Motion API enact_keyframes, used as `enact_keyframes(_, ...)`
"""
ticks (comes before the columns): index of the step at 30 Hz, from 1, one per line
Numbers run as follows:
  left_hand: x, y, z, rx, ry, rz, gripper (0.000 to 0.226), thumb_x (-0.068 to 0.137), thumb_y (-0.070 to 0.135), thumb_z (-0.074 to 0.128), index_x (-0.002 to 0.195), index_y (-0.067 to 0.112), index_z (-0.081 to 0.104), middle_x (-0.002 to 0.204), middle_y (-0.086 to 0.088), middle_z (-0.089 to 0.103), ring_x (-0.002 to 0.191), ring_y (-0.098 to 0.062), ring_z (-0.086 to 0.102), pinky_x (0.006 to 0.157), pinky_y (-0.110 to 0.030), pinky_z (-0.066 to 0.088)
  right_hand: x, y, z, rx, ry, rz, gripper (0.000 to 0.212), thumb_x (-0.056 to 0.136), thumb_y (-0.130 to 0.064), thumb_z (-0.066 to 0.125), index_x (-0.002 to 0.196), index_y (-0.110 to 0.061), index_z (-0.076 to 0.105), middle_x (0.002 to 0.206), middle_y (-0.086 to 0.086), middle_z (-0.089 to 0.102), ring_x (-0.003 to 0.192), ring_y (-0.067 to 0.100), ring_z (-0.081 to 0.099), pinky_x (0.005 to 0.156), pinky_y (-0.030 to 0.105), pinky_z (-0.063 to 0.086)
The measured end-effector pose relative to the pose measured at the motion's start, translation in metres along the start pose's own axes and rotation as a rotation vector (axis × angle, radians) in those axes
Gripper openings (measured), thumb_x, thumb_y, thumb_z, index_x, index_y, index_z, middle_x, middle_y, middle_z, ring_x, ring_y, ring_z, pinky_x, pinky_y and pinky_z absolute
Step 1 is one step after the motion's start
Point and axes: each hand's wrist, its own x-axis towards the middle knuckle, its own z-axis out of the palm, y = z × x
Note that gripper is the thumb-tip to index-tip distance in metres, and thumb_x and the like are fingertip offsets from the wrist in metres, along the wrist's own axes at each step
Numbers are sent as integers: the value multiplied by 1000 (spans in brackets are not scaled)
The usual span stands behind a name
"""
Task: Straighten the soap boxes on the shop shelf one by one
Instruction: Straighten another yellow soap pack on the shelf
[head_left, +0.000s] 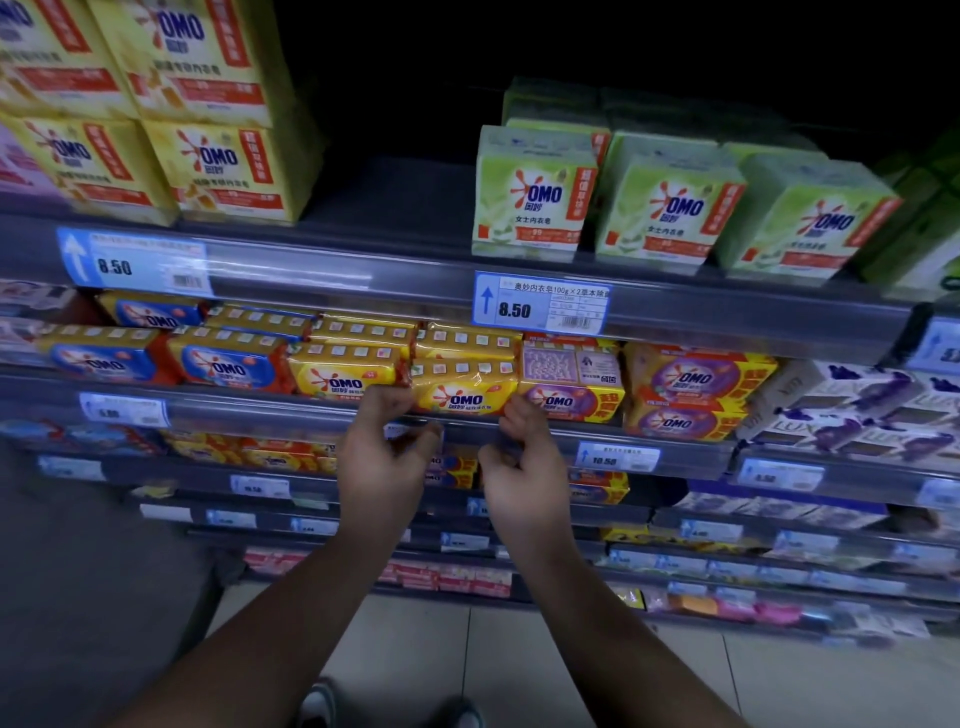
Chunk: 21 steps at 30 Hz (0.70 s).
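**Hands on yellow soap pack, second shelf**

Left hand (382, 457) and right hand (522, 457) are both up at the shelf lip (291, 410), fingers curled. Left fingertips touch the lower left corner of the yellow pack (465, 395); right fingertips touch its lower right corner. Pinch at each end, neither hand wrapped around it.

Count on this tier: 2 blue packs (228, 366) in front with more behind, 2 yellow packs in front, another yellow row stacked behind, 3 purple packs (691, 376) to the right.

Held pack lies flat, long axis left-right along the shelf, label facing out, front edge just at the lip. Sits between the other yellow pack (345, 376) and a purple one, touching both.

Tier above: 4 yellow boxes (234, 171) stacked two by two on the left, 3 green boxes (532, 197) in front on the right, gap between. Price tags (540, 304) read 8.50. Dim shop aisle, pale tiled floor (519, 665), more shelves below.
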Motion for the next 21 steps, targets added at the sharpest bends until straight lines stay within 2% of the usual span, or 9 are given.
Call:
enact_keyframes(1, 4, 1, 0, -13, 15, -5, 27, 86, 18, 80, 105, 21, 60, 100, 11, 68, 103, -5, 66, 85, -38, 59, 0, 0, 0, 10, 1, -3, 58, 95, 0, 58, 149, -12, 44, 131, -3, 55, 113, 0, 53, 78, -5, 39)
enact_keyframes(3, 11, 5, 0, -64, 21, -32, 32, 81, 19, 84, 102, 20, 60, 95, 9, 69, 94, 0, 67, 78, -26, 60, 0, 1, 0, 23, 11, -19, 56, 94, 3, 58, 148, -8, 45, 129, -4, 54, 121, 4, 51, 82, -3, 40)
enact_keyframes(5, 17, 8, -1, -98, -1, -48, 38, 80, 20, 86, 109, 25, 62, 97, 12, 69, 90, 1, 66, 72, -14, 57, -1, 1, 0, 48, 18, -26, 54, 94, 6, 59, 145, -7, 48, 126, -5, 54, 122, 6, 53, 83, -1, 41)
enact_keyframes(7, 20, 8, -2, -91, -16, -27, 42, 82, 20, 84, 118, 28, 65, 102, 13, 69, 92, 0, 66, 72, -9, 53, -1, 2, 0, 68, 19, -36, 51, 93, 8, 58, 142, -5, 50, 124, -2, 55, 120, 8, 55, 83, -1, 42)
enact_keyframes(11, 25, 11, -5, -106, -39, 14, 44, 85, 14, 81, 126, 23, 68, 100, 5, 70, 89, -3, 67, 74, -14, 56, -1, 3, -2, 113, 32, -58, 51, 93, 10, 57, 143, 0, 49, 127, 2, 57, 124, 10, 53, 85, 0, 40)
enact_keyframes(14, 29, 16, -5, -80, -91, 67, 43, 82, 14, 83, 121, 27, 71, 99, 0, 66, 83, -11, 65, 75, -18, 56, -1, 2, -3, 137, 61, -63, 52, 93, 9, 58, 143, -3, 49, 127, 2, 58, 121, 9, 55, 86, 2, 44)
enact_keyframes(17, 26, 21, -12, -81, -146, 78, 39, 81, 12, 83, 115, 28, 72, 98, -2, 64, 79, -14, 62, 74, -19, 53, -1, -2, -5, 167, 53, -46, 49, 94, 7, 58, 141, -6, 50, 128, 4, 61, 121, 12, 60, 100, 22, 51)
enact_keyframes(19, 25, 23, -24, -97, -173, 82, 38, 82, 10, 82, 115, 26, 72, 95, -3, 64, 77, -13, 61, 74, -19, 53, 0, -3, -8, 179, 53, -50, 45, 95, 6, 59, 137, -7, 52, 123, 4, 64, 110, 4, 64, 101, 33, 54)
enact_keyframes(21, 25, 23, -42, -183, -215, 45, 37, 81, 11, 81, 113, 28, 74, 90, 0, 65, 78, -13, 62, 79, -20, 55, 1, -4, -11, 188, 66, -85, 42, 94, 0, 65, 133, -10, 53, 117, 1, 63, 96, -9, 64, 91, 22, 56)
